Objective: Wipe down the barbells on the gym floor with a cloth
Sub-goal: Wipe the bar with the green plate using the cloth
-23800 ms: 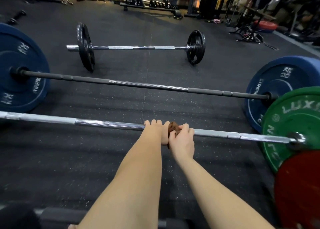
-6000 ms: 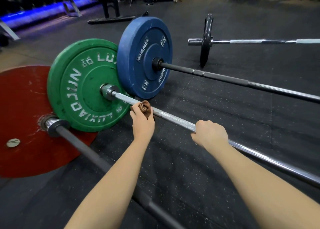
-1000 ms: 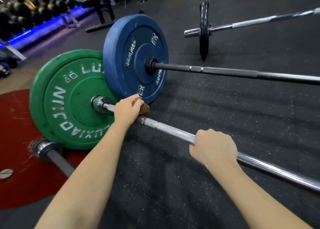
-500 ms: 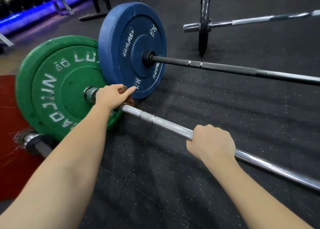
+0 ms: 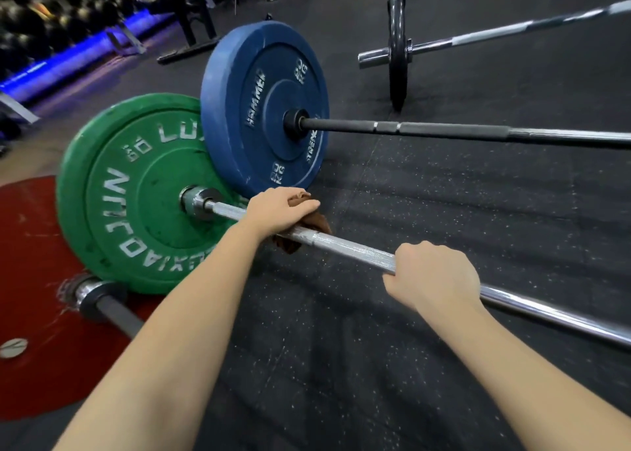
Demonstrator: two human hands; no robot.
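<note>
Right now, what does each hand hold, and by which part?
Left hand holds a cloth wrapped on the silver bar near the green plate; right hand grips that bar's shaft further along.

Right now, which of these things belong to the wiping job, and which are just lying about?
In the job: brown cloth, gripped by left hand; chrome bar, held by right hand; black bar and far bar, also barbells.
Lying about: dumbbell rack, black stand.

Dumbbell rack (image 5: 37,10) far left, blue light strip (image 5: 68,64) below
</note>
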